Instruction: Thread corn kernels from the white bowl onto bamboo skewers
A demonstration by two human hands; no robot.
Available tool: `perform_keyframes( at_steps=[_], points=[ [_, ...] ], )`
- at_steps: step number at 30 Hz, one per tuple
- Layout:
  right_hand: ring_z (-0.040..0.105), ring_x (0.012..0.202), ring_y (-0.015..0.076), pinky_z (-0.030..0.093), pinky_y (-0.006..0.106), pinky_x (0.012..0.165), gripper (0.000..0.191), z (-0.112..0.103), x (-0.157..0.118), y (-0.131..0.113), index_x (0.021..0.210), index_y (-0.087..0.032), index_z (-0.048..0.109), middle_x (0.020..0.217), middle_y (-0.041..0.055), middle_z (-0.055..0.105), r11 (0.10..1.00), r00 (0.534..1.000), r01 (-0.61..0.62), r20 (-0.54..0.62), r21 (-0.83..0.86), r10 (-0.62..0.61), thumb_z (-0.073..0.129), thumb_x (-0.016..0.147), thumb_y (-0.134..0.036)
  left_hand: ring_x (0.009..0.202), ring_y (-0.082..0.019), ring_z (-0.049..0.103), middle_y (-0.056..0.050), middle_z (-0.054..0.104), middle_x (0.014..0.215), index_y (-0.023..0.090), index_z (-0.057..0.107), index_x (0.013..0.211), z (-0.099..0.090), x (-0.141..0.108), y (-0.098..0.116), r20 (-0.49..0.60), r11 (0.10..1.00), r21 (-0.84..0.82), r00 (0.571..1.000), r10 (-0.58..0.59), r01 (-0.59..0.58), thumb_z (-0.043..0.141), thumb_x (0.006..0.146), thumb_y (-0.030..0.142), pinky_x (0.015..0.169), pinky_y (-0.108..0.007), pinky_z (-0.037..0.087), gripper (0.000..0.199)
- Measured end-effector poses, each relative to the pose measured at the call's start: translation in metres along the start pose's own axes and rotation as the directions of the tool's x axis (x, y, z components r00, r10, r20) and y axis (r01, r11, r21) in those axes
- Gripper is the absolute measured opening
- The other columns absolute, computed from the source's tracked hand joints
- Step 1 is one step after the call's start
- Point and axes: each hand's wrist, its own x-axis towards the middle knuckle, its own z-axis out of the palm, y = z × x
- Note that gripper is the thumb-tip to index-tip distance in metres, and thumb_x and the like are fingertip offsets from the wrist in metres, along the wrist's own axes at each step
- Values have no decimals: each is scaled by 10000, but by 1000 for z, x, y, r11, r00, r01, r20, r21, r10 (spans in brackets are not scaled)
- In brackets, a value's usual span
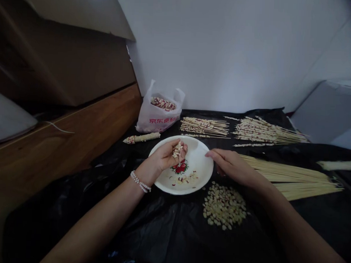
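A white bowl (199,159) with a red flower print holds a few loose kernels (186,179) near its front. Over its left part, my left hand (170,152) is cupped round a small heap of pale kernels (177,149). My right hand (226,163) is at the bowl's right rim, its fingers closed together; what they hold, if anything, is too small to make out. A pile of pale and dark red kernels (224,205) lies on the black sheet (159,227), in front of my right hand.
Behind the bowl stand a white bag (158,117) of corn cobs and a partly stripped cob (143,138). Kernel-threaded sticks lie in two bundles (203,126) (259,129). Bare sticks (295,179) lie at the right. Cardboard (65,53) is at the left.
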Motion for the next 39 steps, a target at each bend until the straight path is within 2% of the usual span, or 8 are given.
perform_keyframes(
  at_steps=[3,5,8,12,19,21,27,39],
  points=[
    [541,616,137,347,256,597,388,10,2,-5,936,-224,562,714,3,620,998,986,-26,-166,-58,16,243,937,-445,511,-53,438,17,479,644,148,531,754,-2,-2,-4,20,985,-172,1000,-22,25,398,929,185,515,-160,427,223],
    [551,668,145,345,263,618,359,18,2,-10,968,-226,560,778,18,627,995,975,-24,-224,-95,2,262,937,-423,479,-35,409,30,470,618,140,549,750,-4,-4,-5,34,956,-289,998,-44,52,468,906,178,469,-133,399,180],
    [564,800,152,366,262,686,339,28,1,-15,991,-227,600,896,42,633,975,946,46,-304,-216,-112,300,937,-374,525,-29,470,18,521,653,123,602,838,-6,-6,-5,23,914,-400,998,-59,64,519,881,148,482,-105,416,97],
    [539,797,158,376,271,692,330,36,0,-15,1088,-205,615,839,50,622,892,874,61,-407,-448,-265,338,933,-295,699,-64,590,-50,618,812,71,622,998,-11,-9,-9,-14,882,-465,996,-92,75,509,877,104,639,-131,509,169],
    [499,749,174,381,285,646,330,39,-1,-15,1148,-165,604,752,41,602,789,817,105,-400,-605,-416,384,914,-241,787,-76,625,-49,659,882,103,654,954,-12,-16,-12,2,919,-390,997,-71,66,576,815,41,738,-158,521,171],
    [506,742,169,383,283,636,333,39,-2,-15,1163,-168,598,753,41,610,782,817,105,-395,-614,-420,390,912,-237,800,-79,630,-49,664,880,101,656,960,-11,-17,-12,-17,930,-364,998,-56,46,586,797,15,758,-160,514,197],
    [535,710,150,375,273,595,360,40,-5,-17,1197,-196,584,768,35,642,767,815,98,-391,-634,-427,425,875,-179,711,-70,629,-25,663,788,119,664,917,-9,-18,-12,-44,943,-333,998,-35,19,624,763,5,663,-146,516,196],
    [557,670,141,359,264,556,365,42,-7,-19,1193,-214,601,796,48,666,777,840,87,-374,-623,-394,431,871,-195,742,-79,651,-63,686,866,93,695,895,-2,-20,-10,-137,941,-339,990,-41,-8,564,792,-20,708,-135,543,201]
  ],
)
